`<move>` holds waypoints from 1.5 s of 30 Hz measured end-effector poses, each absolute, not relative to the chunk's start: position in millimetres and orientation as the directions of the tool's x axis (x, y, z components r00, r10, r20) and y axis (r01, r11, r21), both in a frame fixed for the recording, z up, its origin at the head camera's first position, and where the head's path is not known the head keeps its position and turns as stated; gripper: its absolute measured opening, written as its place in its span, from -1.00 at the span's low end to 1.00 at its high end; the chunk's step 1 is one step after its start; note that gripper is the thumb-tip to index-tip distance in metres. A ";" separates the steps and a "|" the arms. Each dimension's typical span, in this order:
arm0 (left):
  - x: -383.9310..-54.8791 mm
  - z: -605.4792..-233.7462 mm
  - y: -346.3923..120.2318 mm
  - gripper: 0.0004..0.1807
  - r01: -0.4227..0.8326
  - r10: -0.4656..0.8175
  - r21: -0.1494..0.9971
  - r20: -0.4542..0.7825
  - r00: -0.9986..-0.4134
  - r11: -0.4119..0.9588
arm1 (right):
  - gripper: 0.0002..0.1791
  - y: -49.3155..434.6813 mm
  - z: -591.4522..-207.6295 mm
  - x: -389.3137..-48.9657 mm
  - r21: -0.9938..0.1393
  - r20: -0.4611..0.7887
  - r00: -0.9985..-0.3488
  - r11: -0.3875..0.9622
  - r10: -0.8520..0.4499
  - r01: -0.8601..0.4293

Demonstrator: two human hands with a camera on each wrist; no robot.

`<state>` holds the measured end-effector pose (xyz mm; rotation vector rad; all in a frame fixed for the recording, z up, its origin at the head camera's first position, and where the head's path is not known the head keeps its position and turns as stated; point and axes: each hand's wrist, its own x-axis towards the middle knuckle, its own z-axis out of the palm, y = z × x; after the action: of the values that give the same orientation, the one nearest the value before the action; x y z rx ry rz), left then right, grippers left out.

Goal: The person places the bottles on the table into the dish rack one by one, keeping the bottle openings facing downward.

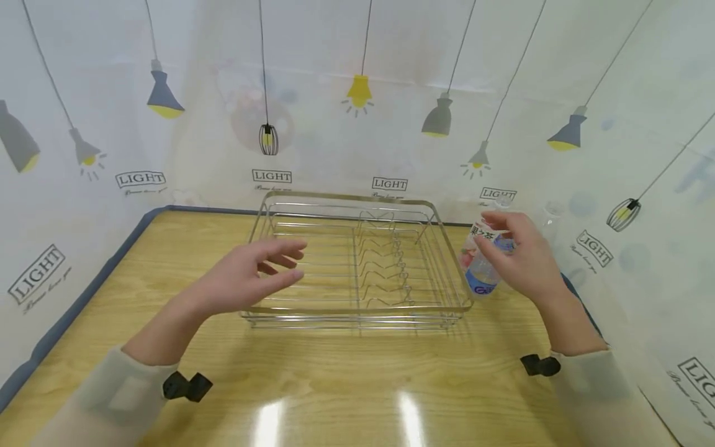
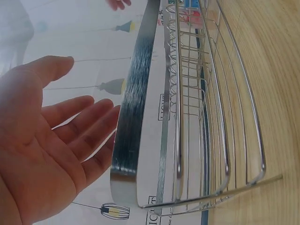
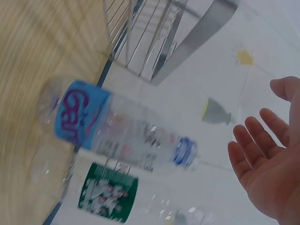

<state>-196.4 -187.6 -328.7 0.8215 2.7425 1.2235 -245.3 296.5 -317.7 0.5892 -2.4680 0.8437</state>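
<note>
My left hand (image 1: 251, 276) hovers over the front left of a wire dish rack (image 1: 357, 310), thumb and fingers apart, holding nothing. In the left wrist view its relaxed fingers lie beside the rack's flat metal rim (image 2: 136, 93); whether they touch it I cannot tell. My right hand (image 1: 522, 261) is held above the bottles at the rack's right side, with loosely bent fingers and an empty palm. Below it stands a clear plastic bottle with a blue label (image 3: 84, 115). Next to that is a clear bottle with a green label (image 3: 108, 192). The right hand partly hides the bottles in the head view.
A peach-pictured label (image 1: 476, 239) with Chinese characters shows beside the right hand. Another clear bottle (image 1: 553, 214) stands farther right. The wooden tabletop (image 1: 335, 366) is bounded behind and at the sides by a lamp-printed sheet (image 1: 313, 93).
</note>
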 end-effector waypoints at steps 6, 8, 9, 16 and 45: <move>-196.7 -328.3 -185.7 -0.45 0.434 0.470 0.718 0.168 -0.867 0.544 | -0.38 330.7 -327.0 -251.8 -0.493 0.505 -0.850 0.758 -0.150 -0.427; -196.0 -328.4 -185.6 -0.47 0.426 0.469 0.727 0.161 -0.868 0.538 | -0.31 339.7 -330.7 -255.5 -0.529 0.444 -0.885 0.755 -0.144 -0.388; -195.4 -328.4 -185.5 -0.48 0.423 0.470 0.732 0.159 -0.869 0.534 | -0.27 343.2 -332.5 -257.5 -0.542 0.412 -0.900 0.754 -0.146 -0.370; -192.6 -328.0 -184.0 -0.53 0.426 0.472 0.737 0.165 -0.866 0.525 | -0.11 355.1 -345.0 -262.9 -0.595 0.263 -0.951 0.748 -0.165 -0.295; -195.4 -328.9 -176.9 -0.55 0.434 0.490 0.736 0.160 -0.857 0.520 | -0.04 351.2 -373.0 -270.6 -0.686 0.174 -0.960 0.672 -0.220 -0.278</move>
<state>-195.4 -176.9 -328.9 0.8158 2.6790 1.2675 -270.6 351.2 -373.0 0.4178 -2.8017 1.1695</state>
